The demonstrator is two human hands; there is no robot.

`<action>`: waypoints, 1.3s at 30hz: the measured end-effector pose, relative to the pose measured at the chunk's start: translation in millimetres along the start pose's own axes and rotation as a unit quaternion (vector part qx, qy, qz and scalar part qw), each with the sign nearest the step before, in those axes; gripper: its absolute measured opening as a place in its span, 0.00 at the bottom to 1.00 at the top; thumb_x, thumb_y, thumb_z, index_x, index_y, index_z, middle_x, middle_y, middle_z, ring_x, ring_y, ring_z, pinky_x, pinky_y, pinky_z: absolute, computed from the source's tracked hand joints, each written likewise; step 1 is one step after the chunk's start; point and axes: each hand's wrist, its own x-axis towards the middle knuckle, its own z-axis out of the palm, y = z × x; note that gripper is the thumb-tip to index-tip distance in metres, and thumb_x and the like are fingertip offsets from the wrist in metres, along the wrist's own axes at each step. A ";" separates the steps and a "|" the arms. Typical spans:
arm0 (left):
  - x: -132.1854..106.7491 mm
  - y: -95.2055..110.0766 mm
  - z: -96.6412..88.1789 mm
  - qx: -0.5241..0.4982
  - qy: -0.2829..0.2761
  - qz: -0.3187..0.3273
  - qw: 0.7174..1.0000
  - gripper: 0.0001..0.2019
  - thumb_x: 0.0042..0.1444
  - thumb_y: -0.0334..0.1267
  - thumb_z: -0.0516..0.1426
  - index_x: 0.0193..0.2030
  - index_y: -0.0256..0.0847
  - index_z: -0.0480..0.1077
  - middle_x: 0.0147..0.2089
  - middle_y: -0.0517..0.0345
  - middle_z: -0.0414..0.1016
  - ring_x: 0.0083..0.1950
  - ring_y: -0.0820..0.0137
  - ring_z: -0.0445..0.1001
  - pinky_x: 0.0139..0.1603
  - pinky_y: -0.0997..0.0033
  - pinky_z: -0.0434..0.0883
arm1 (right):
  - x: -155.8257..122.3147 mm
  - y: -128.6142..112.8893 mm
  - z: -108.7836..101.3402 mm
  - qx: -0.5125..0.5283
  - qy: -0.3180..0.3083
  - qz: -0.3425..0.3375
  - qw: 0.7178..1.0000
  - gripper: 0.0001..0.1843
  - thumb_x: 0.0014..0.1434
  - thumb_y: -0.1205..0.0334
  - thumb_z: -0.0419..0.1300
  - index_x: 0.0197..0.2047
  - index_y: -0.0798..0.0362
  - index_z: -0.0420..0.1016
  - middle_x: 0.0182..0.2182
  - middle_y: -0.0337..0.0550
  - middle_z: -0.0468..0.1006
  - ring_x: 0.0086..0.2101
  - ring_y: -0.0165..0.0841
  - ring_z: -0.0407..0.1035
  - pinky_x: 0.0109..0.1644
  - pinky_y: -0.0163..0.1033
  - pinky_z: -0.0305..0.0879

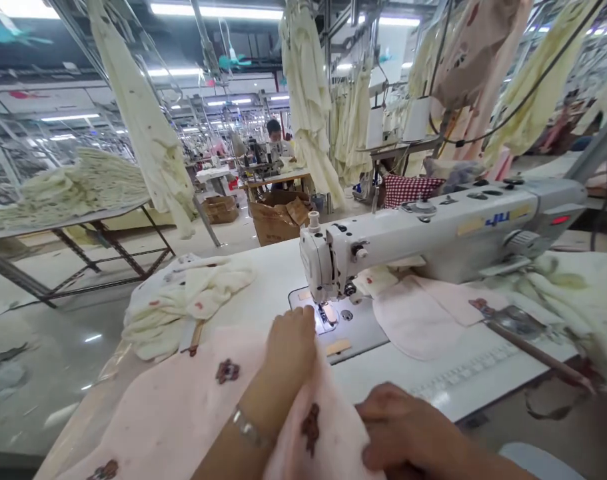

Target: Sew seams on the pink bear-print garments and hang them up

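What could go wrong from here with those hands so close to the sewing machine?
The left hand sits just beside the presser foot of the sewing machine, so fingers might get caught near the needle. The pink fabric, bunched under the right hand, could feed unevenly.
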 end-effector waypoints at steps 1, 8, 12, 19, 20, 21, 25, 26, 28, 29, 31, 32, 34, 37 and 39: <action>8.7 1.9 14.1 -0.006 -0.002 0.009 1.000 0.09 0.51 0.23 0.49 0.31 0.41 0.65 0.33 0.56 0.70 0.36 0.65 0.69 0.37 0.67 0.62 | -4.1 9.1 -3.4 -0.017 0.014 0.000 1.000 0.10 0.58 0.73 0.49 0.34 0.51 0.68 0.29 0.41 0.76 0.34 0.30 0.70 0.42 0.37 0.63; 13.4 0.5 49.8 -0.025 -0.021 0.043 0.999 0.10 0.57 0.25 0.48 0.34 0.38 0.68 0.37 0.54 0.73 0.41 0.67 0.70 0.43 0.67 0.67 | -20.4 50.2 -17.8 -0.089 -0.046 -0.054 0.994 0.11 0.51 0.73 0.52 0.36 0.52 0.69 0.41 0.42 0.77 0.43 0.35 0.66 0.45 0.42 0.61; -11.3 8.9 42.3 -0.018 -0.034 0.063 0.997 0.12 0.60 0.36 0.51 0.47 0.38 0.70 0.53 0.48 0.72 0.55 0.57 0.66 0.58 0.45 0.58 | -20.8 54.6 -28.6 -0.079 -0.116 -0.057 0.989 0.09 0.54 0.69 0.52 0.38 0.53 0.69 0.41 0.42 0.77 0.43 0.35 0.66 0.45 0.42 0.60; -20.0 6.5 54.3 0.016 -0.014 0.097 0.995 0.21 0.60 0.47 0.49 0.58 0.43 0.63 0.62 0.49 0.63 0.62 0.56 0.60 0.61 0.37 0.51 | -29.6 59.8 -36.7 -0.099 -0.110 -0.053 0.988 0.08 0.60 0.66 0.50 0.39 0.53 0.70 0.43 0.43 0.78 0.43 0.34 0.67 0.45 0.42 0.61; -17.9 5.3 55.9 0.020 -0.012 0.106 0.994 0.21 0.61 0.47 0.49 0.58 0.43 0.63 0.62 0.48 0.63 0.61 0.56 0.60 0.61 0.37 0.52 | -29.7 60.1 -37.0 -0.101 -0.110 -0.054 0.987 0.08 0.61 0.65 0.50 0.39 0.53 0.70 0.43 0.44 0.78 0.43 0.34 0.67 0.45 0.42 0.61; -16.2 4.2 57.0 0.021 -0.009 0.114 0.993 0.21 0.61 0.47 0.48 0.57 0.43 0.63 0.61 0.48 0.63 0.61 0.56 0.61 0.60 0.38 0.53 | -29.5 60.1 -37.5 -0.103 -0.111 -0.054 0.987 0.09 0.62 0.64 0.49 0.39 0.53 0.70 0.43 0.45 0.78 0.43 0.34 0.68 0.45 0.42 0.61; -14.2 1.5 60.2 0.015 0.010 0.142 0.990 0.21 0.61 0.48 0.48 0.57 0.42 0.64 0.60 0.46 0.63 0.60 0.56 0.61 0.59 0.39 0.55 | -28.6 58.2 -39.5 -0.113 -0.109 -0.051 0.986 0.13 0.65 0.62 0.46 0.40 0.54 0.71 0.42 0.47 0.78 0.43 0.34 0.68 0.45 0.41 0.62; -14.1 0.5 60.9 0.012 0.017 0.150 0.989 0.21 0.61 0.48 0.49 0.57 0.42 0.64 0.60 0.46 0.63 0.60 0.56 0.60 0.59 0.39 0.55 | -29.0 57.8 -39.3 -0.117 -0.110 -0.049 0.986 0.13 0.66 0.61 0.46 0.40 0.54 0.71 0.42 0.47 0.78 0.43 0.34 0.68 0.45 0.41 0.62; -11.6 -3.0 62.0 0.000 0.036 0.164 0.986 0.21 0.60 0.48 0.50 0.56 0.41 0.65 0.58 0.46 0.64 0.58 0.54 0.60 0.58 0.40 0.57 | -29.9 58.3 -36.7 -0.121 -0.112 -0.046 0.985 0.12 0.65 0.62 0.47 0.40 0.53 0.71 0.42 0.47 0.78 0.43 0.34 0.67 0.45 0.41 0.62; -8.4 -5.7 62.1 -0.009 0.046 0.174 0.984 0.21 0.59 0.48 0.51 0.55 0.41 0.66 0.56 0.46 0.65 0.56 0.54 0.60 0.56 0.42 0.59 | -30.0 59.7 -34.0 -0.123 -0.108 -0.040 0.986 0.11 0.64 0.63 0.48 0.40 0.53 0.71 0.42 0.47 0.78 0.43 0.34 0.67 0.45 0.42 0.61; 2.4 -12.3 60.4 -0.028 0.062 0.206 0.976 0.19 0.59 0.47 0.52 0.52 0.39 0.69 0.50 0.47 0.68 0.51 0.56 0.62 0.51 0.47 0.64 | -28.2 64.9 -26.4 -0.124 -0.083 -0.031 0.988 0.10 0.60 0.66 0.50 0.40 0.53 0.71 0.43 0.46 0.78 0.42 0.33 0.67 0.44 0.42 0.60; 9.3 -15.5 58.3 -0.035 0.066 0.233 0.970 0.17 0.59 0.45 0.52 0.50 0.39 0.70 0.46 0.48 0.69 0.47 0.58 0.63 0.48 0.51 0.66 | -25.9 68.5 -22.0 -0.122 -0.062 -0.028 0.990 0.10 0.58 0.68 0.50 0.40 0.53 0.70 0.43 0.44 0.78 0.42 0.33 0.66 0.43 0.42 0.60; 22.1 -18.9 51.9 -0.031 0.060 0.294 0.954 0.14 0.61 0.42 0.51 0.46 0.40 0.72 0.39 0.51 0.72 0.41 0.61 0.64 0.43 0.57 0.67 | -19.0 76.4 -13.8 -0.123 -0.015 -0.033 0.992 0.11 0.54 0.71 0.51 0.39 0.53 0.70 0.42 0.40 0.78 0.40 0.32 0.66 0.41 0.40 0.58; 24.3 -10.0 41.4 0.009 0.022 0.291 0.957 0.12 0.61 0.37 0.49 0.42 0.40 0.73 0.34 0.53 0.73 0.39 0.63 0.67 0.43 0.57 0.67 | -7.6 85.3 -8.1 -0.143 0.014 -0.064 0.988 0.08 0.57 0.71 0.52 0.36 0.53 0.70 0.37 0.38 0.79 0.38 0.30 0.65 0.39 0.38 0.57; 8.3 5.1 38.9 0.013 0.009 0.228 0.973 0.11 0.60 0.34 0.49 0.39 0.40 0.73 0.37 0.53 0.75 0.40 0.62 0.70 0.49 0.52 0.66 | -3.4 87.8 -9.5 -0.162 0.005 -0.081 0.983 0.08 0.62 0.70 0.51 0.37 0.54 0.71 0.30 0.39 0.77 0.36 0.30 0.64 0.38 0.37 0.57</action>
